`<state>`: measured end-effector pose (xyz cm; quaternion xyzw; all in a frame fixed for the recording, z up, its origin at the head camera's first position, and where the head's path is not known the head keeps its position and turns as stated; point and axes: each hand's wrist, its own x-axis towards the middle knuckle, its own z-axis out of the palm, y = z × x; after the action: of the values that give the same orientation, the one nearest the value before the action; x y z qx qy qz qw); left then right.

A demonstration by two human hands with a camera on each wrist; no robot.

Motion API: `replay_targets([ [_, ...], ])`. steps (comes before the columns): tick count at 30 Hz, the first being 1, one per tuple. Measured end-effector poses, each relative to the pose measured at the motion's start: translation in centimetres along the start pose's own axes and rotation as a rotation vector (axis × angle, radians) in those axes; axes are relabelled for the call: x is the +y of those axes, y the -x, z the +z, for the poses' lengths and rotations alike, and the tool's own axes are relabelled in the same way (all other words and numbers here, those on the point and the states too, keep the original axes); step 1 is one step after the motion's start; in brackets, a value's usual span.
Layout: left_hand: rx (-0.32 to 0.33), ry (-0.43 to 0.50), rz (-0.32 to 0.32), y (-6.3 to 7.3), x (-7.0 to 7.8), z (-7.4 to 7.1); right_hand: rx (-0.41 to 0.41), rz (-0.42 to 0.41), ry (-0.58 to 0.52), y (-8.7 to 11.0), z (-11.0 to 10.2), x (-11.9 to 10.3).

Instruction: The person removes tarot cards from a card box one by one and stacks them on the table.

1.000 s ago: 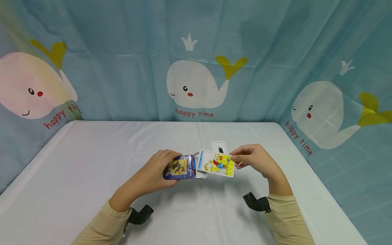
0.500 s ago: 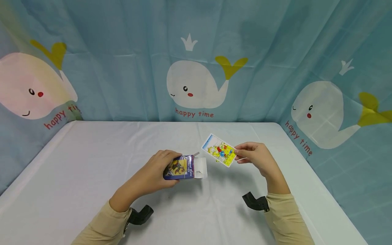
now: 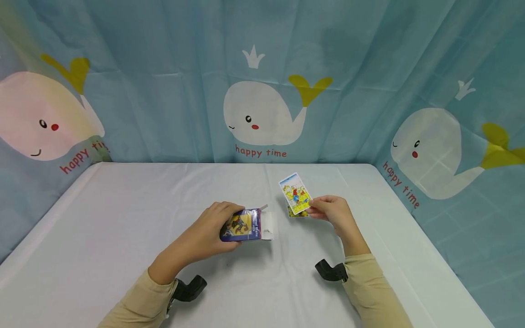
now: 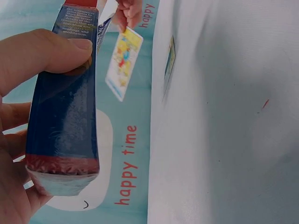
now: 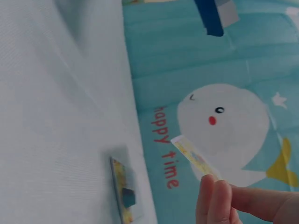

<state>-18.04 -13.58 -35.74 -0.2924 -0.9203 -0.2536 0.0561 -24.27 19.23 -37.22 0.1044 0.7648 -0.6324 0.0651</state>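
My left hand [image 3: 201, 234] grips a blue and purple tarot card box [image 3: 241, 224], thumb along its narrow side in the left wrist view. The white end flap of the box stands open toward the right. Between thumb and fingers, my right hand [image 3: 335, 216] pinches a tarot card [image 3: 296, 193] by its lower right corner, its yellow and blue picture facing me. Below it a second card [image 3: 299, 214] lies on the table, mostly covered by the pinched one in the head view. From the right wrist, this lying card [image 5: 122, 193] shows at a steep slant.
A white cloth covers the table [image 3: 164, 191]. Behind it hangs a light blue curtain [image 3: 184, 114] with whale prints, which also runs along the sides. A black wrist camera [image 3: 188, 289] sits on the left sleeve, another camera [image 3: 331, 271] on the right.
The right hand has carried the card from the box's open end to the far right, turning it from sideways to nearly upright over the lying card. The left hand and box have stayed almost still.
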Motion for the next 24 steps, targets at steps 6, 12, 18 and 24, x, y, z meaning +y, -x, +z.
replay_targets([
  [6, -0.001, -0.003, 0.001, 0.1, -0.1, 0.1, 0.023, 0.037, -0.072, -1.0, 0.6, 1.1],
  [12, 0.008, -0.004, 0.013, 0.1, -0.2, 0.3, 0.044, 0.083, -0.137, -1.6, 1.2, 2.0],
  [18, 0.008, -0.002, 0.015, 0.0, -0.2, 0.4, 0.06, 0.126, -0.189, -1.7, 1.6, 2.3],
  [24, 0.006, 0.0, 0.018, 0.0, -0.1, 0.3, 0.07, 0.127, -0.206, -1.8, 1.7, 2.8],
])
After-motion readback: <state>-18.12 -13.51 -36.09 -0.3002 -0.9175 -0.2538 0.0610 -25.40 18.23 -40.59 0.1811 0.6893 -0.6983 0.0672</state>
